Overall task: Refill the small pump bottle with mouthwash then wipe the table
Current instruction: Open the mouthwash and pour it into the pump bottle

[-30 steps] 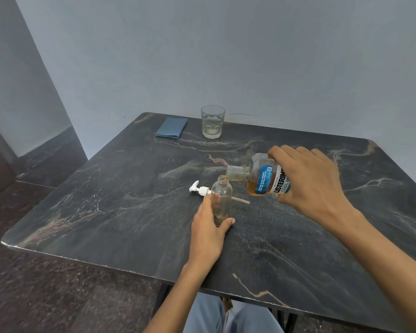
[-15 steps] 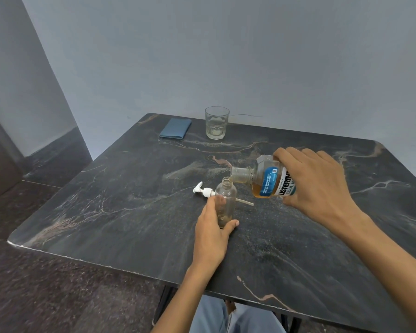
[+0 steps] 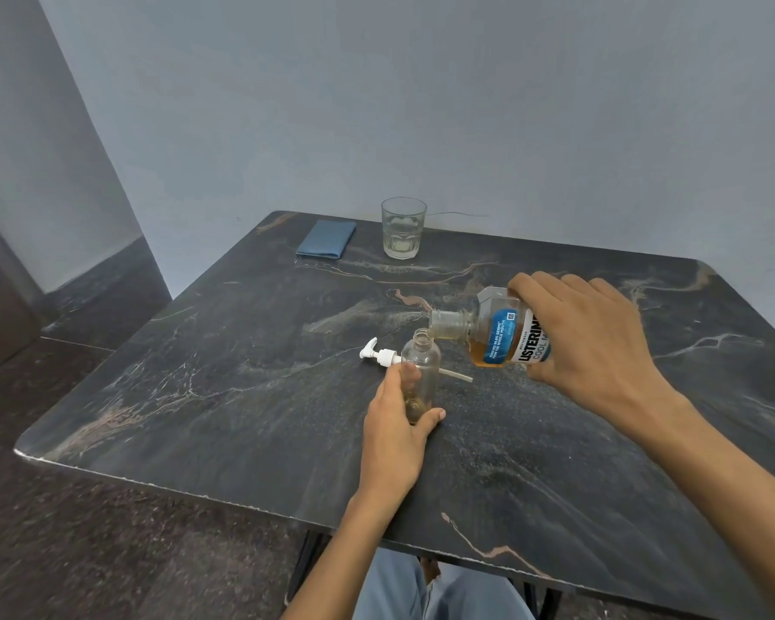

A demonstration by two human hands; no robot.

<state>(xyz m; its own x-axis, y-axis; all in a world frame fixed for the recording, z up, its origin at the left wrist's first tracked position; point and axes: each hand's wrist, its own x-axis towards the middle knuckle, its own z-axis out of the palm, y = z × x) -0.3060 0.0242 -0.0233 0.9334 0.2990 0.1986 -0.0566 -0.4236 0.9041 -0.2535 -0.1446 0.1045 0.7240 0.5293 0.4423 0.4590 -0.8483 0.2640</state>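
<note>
Cloth: the folded blue cloth (image 3: 326,238) lies flat at the far left of the table (image 3: 198,396), well apart from both your hands; you will want it for the wipe, not yet.
Pump head: the white pump head (image 3: 379,354) lies on its side just left of the small bottle, with its dip tube running behind the bottle and out to the right.
Left hand: your left hand (image 3: 399,434) grips the small pump bottle (image 3: 419,373) low down, thumb on the near right, fingers curled round the left side.
Small bottle: upright near the table's middle, mouth open, with what looks like only a little amber liquid at the bottom.
Key relation: the neck of the mouthwash bottle (image 3: 495,331) points left, just up and right of the small mouth, long axis close to level.
Right hand: your right hand (image 3: 587,337) wraps the mouthwash bottle's base from above.
Judgement: the narrow mouth leaves little margin, so tip slowly.
Room: bare table lies to the right and near; the glass (image 3: 402,228) stands far off.
</note>
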